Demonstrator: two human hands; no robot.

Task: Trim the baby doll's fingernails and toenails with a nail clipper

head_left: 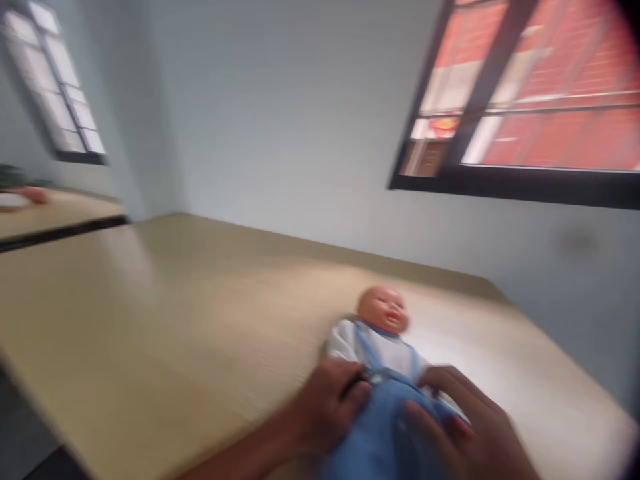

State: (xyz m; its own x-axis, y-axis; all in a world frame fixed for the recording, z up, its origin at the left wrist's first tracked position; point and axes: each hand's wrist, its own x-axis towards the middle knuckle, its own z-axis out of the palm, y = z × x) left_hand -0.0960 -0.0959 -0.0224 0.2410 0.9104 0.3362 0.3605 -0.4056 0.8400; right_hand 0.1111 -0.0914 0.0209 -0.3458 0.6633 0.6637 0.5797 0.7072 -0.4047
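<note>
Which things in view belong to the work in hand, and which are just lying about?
In hand:
baby doll on the near table
its blue overalls, with the left hand and right hand on them

Just lying about:
reddish item and white item on the far table, too blurred to name

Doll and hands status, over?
Left hand, right hand on blue fabric overalls. Bald plastic doll, white top, lying face-up on beige table. Nothing visible blocking hands.

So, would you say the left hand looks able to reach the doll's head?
Probably yes: the left hand is at the blue overalls, and nothing visible blocks its way to the doll's head.
</note>
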